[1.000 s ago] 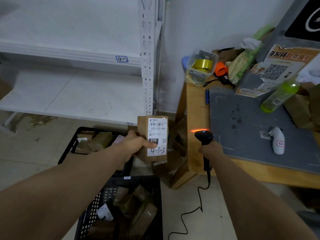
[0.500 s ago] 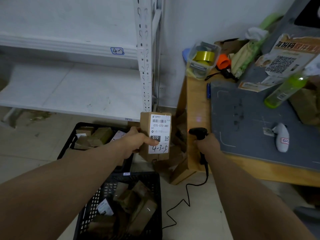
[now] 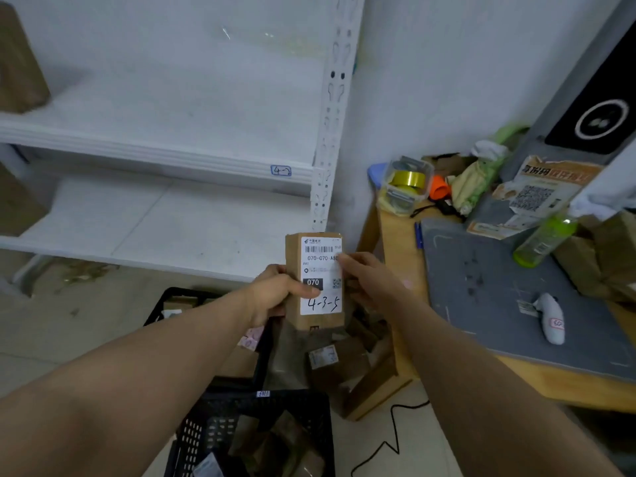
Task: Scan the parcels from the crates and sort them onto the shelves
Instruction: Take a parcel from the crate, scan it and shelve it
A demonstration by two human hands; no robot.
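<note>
A small brown cardboard parcel (image 3: 314, 325) stands upright in mid-air above the crates, its white label reading 070 and a handwritten 4-3-5. My left hand (image 3: 275, 294) grips its left side, thumb across the label. My right hand (image 3: 371, 284) holds the right edge, fingertips on the label's upper corner. Two black plastic crates with several brown parcels sit on the floor below, one near (image 3: 292, 401) and one farther left (image 3: 168, 294). White metal shelves (image 3: 172, 160) stand behind, the edge marked 4-2. The scanner is out of sight; only its black cable (image 3: 395, 435) shows.
A wooden table (image 3: 399, 242) with a grey mat (image 3: 499, 297) stands at the right, carrying a white handheld device (image 3: 550, 318), a green bottle (image 3: 543, 241) and a clear tub of tape (image 3: 406, 184). Loose parcels (image 3: 330, 356) lie under the table. Brown boxes (image 3: 20, 63) sit on the shelves' left.
My right hand no longer holds the scanner, which has dropped out of view, and has come left onto the parcel's right edge. The view tilted upward toward the shelves.
</note>
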